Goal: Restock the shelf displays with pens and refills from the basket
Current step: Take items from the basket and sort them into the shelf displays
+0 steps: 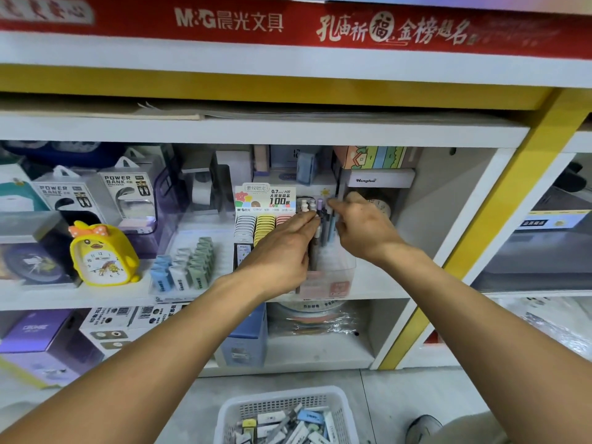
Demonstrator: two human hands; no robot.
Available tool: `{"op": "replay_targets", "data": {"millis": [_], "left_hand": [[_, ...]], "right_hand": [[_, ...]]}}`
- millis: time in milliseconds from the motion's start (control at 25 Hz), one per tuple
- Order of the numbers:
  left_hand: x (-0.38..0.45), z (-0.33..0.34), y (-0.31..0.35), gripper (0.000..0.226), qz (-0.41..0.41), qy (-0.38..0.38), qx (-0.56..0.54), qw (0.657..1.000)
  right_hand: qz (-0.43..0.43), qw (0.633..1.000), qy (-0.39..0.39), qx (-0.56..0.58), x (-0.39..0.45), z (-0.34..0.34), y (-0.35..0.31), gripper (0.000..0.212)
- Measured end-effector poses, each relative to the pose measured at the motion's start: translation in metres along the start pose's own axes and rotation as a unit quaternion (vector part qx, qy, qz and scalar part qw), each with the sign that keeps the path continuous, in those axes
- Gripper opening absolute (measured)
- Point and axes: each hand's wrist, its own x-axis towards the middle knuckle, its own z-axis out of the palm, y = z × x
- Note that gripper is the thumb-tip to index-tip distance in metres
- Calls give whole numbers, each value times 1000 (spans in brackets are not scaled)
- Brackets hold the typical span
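Hands raised, fingers pinching upright pens

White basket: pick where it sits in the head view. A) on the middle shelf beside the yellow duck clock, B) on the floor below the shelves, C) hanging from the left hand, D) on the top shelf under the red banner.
B: the white basket stands on the floor in front of the shelves, below both arms, with refill boxes inside it.
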Motion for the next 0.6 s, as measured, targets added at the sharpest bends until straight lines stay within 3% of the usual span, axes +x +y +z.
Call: {"op": "replay_targets", "data": {"millis": [80, 200, 280, 360, 400, 480, 600], "left_hand": [[-2, -3, 1, 69, -9, 9, -18, 1000], [-16, -11, 8, 61, 15, 94, -13, 995], [-28, -14, 12, 40, 56, 170, -2, 984], [-45, -9, 11, 23, 35, 155, -21, 987], [-49, -4, 9, 17, 8, 108, -31, 994], [-70, 25, -1, 11, -35, -81, 19, 996], [-100, 87, -25, 25, -70, -351, 74, 931]], "right_hand": [[22, 998, 35, 49, -2, -4, -2, 57], [50, 979, 104, 168, -16, -16, -13, 34], [36, 961, 74, 262, -36, -23, -27, 26], [-4, 961, 8, 276, -59, -15, -42, 25], [-20, 969, -36, 242, -67, -7, -47, 22], [-31, 971, -190, 140, -90, 34, -54, 20], [-35, 913, -406, 11, -128, 114, -55, 28]]}}
